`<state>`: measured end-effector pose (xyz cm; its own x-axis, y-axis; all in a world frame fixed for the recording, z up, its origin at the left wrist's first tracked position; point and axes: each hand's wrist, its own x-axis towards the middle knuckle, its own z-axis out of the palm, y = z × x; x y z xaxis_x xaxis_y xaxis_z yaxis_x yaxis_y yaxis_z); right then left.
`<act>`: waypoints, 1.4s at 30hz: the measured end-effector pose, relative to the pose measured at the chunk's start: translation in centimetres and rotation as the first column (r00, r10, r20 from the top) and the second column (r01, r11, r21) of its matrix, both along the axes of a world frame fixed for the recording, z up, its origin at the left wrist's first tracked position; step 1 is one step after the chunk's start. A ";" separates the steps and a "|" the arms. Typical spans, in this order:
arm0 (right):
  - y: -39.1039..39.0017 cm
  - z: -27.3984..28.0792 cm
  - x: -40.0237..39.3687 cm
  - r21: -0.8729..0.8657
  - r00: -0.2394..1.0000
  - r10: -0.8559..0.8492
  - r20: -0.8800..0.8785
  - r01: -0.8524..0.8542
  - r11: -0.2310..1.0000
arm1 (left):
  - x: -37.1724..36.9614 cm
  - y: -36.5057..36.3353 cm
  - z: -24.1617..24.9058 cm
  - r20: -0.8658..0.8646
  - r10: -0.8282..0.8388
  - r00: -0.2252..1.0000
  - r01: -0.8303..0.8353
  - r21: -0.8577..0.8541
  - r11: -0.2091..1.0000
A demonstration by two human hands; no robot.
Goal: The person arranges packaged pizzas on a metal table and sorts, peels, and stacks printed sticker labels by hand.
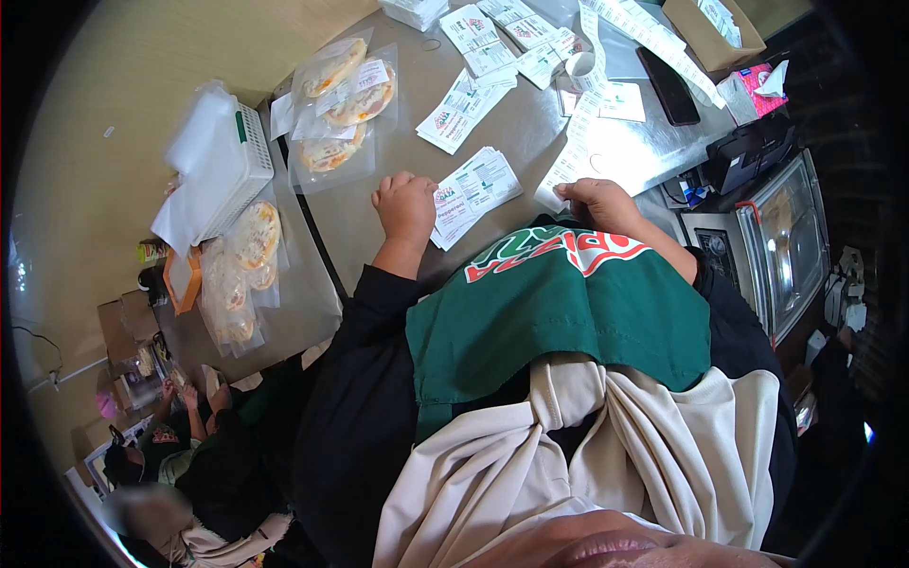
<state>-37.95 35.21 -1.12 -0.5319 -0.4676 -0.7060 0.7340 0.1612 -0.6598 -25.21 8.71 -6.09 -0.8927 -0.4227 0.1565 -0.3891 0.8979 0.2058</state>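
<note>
My left hand (405,206) is closed, its curled fingers at the left edge of a fanned stack of printed pizza labels (478,187); what it pinches, if anything, is too small to make out. In my right hand (598,201) the thumb and fingers grip the lower end of a long paper label strip (575,142). That strip runs up from the hand, curls near the top and stretches toward the upper right. Another pile of labels (461,112) lies just above the fanned stack on the steel table (402,151).
Bagged pizzas (339,104) lie at the upper left, more (254,237) below a white basket (248,156). A black phone (668,87), cardboard box (720,43) and tissue pack (757,87) sit upper right, above an oven (781,241). Co-workers (222,473) are at lower left.
</note>
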 end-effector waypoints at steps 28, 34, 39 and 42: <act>0.8 -0.7 -0.2 0.012 1.000 0.012 -0.020 -0.012 1.000 | -11.5 -3.9 2.0 0.091 0.302 0.949 -0.315 0.213 0.925; 0.8 -0.6 -0.2 -0.050 0.999 -0.050 0.020 0.051 0.997 | -12.6 -2.2 1.5 0.100 0.326 0.940 -0.338 0.156 0.928; 1.1 -1.9 -0.4 -0.057 0.997 -0.002 -0.071 -0.002 0.998 | -10.0 0.3 2.7 -0.233 -0.013 0.973 -0.047 -0.251 0.967; 0.7 -1.3 -0.2 -0.068 0.999 0.017 -0.046 -0.020 0.998 | -8.5 3.2 4.1 -0.423 -0.376 0.825 0.458 0.109 0.882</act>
